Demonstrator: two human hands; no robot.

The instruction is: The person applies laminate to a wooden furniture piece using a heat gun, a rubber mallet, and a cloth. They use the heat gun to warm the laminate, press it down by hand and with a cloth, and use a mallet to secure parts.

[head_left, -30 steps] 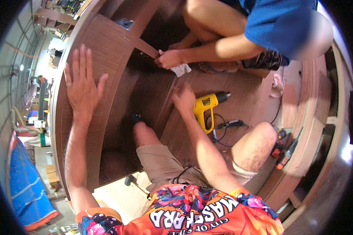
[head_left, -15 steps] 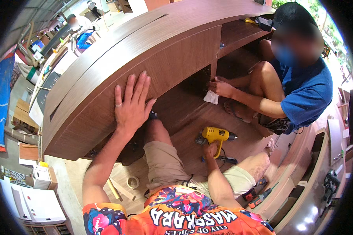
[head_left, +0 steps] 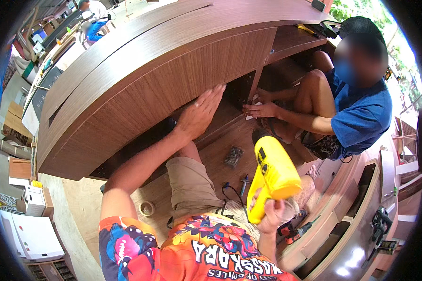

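Note:
My left hand (head_left: 197, 114) lies with outstretched fingers at the lower edge of the curved wood-grain cabinet panel (head_left: 159, 75). In my right hand (head_left: 267, 213) is a yellow heat gun (head_left: 279, 173), raised over my lap, its dark nozzle end toward the cabinet. A co-worker (head_left: 361, 114) in a blue shirt crouches inside the cabinet at the right. The co-worker's hands (head_left: 260, 110) are at a vertical divider, with a small white piece of paper or cloth partly hidden in them. A small clear bag (head_left: 233, 157) lies on the cabinet's board between us.
Cordless drills (head_left: 295, 232) lie beside long wooden drawer-like frames (head_left: 330, 218) at lower right. A dark power tool (head_left: 382, 222) is farther right. A tape roll (head_left: 146, 208) lies below my left arm. Another person (head_left: 96, 21) works at the back left, near boards and boxes.
My right hand has lifted the heat gun from the board up toward me. My left hand has slid rightward along the panel to its lower edge. The view has also shifted.

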